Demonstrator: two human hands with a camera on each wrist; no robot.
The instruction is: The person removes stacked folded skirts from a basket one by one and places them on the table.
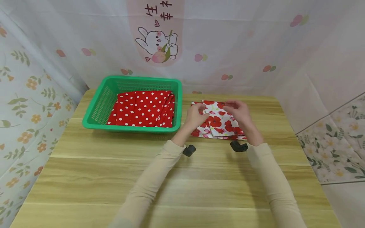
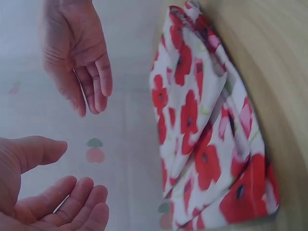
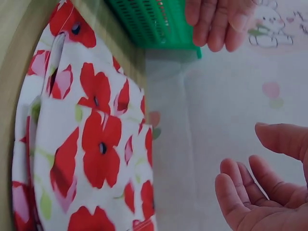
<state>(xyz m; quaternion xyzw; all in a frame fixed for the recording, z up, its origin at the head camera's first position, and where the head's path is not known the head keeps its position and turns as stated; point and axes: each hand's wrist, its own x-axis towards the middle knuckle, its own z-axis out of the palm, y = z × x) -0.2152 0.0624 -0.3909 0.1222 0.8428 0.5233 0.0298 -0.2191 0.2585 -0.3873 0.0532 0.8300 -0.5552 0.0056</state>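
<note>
A folded white cloth with red flowers (image 1: 216,120) lies on the table, right of the basket. Above its left side hovers my left hand (image 1: 195,117), fingers loosely bent and holding nothing. Over the right side is my right hand (image 1: 240,114), likewise without anything in its grasp. In the left wrist view both hands show apart from the folded floral cloth (image 2: 197,125), their palms facing each other. From the right wrist, the cloth (image 3: 96,134) appears as several stacked layers, with a gap between it and my right hand (image 3: 269,192).
A green plastic basket (image 1: 132,128) stands at the back left, holding folded red cloth with white dots (image 1: 145,107). Dark wrist-camera pieces (image 1: 239,146) sit near both cuffs. A white printed curtain (image 1: 228,47) hangs behind the wooden table (image 1: 199,196).
</note>
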